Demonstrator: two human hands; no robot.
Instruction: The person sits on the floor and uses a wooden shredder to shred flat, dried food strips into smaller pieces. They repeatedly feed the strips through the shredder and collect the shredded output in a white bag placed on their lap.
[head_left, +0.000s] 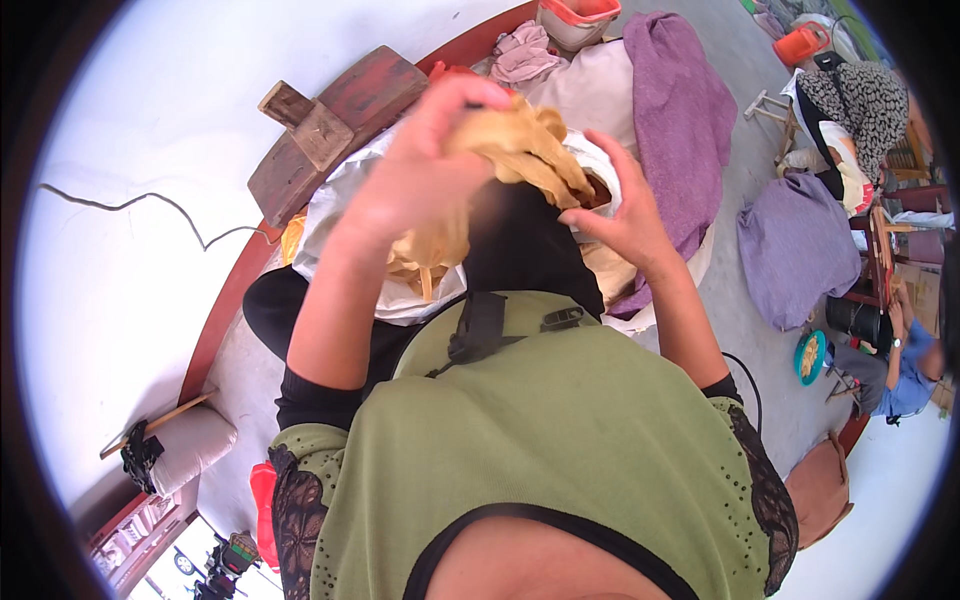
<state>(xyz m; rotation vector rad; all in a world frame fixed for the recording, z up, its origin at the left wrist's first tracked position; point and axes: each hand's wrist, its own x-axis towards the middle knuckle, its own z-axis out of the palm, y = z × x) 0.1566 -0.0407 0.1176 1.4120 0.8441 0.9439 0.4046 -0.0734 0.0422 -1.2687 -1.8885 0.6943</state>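
My left hand (439, 150), blurred, grips a bundle of soft, tan-yellow strips (525, 150) above my lap. What the strips are made of is unclear. Thumb and fingers spread, my right hand (622, 206) is beside the bundle's lower end; whether the thumb touches it is hard to tell. More tan pieces (427, 251) lie in an open white plastic sack (319, 247) by my left forearm, which partly hides it. Behind my right hand is a white container (600, 154) with an open mouth and something brown inside.
A wooden bench (360, 97) with a block on it stands by the wall. Purple cloth (675, 127) drapes beyond my right hand. At right, one person (855, 112) bends over, and another (907, 367) sits near a teal basin (810, 358) of tan pieces.
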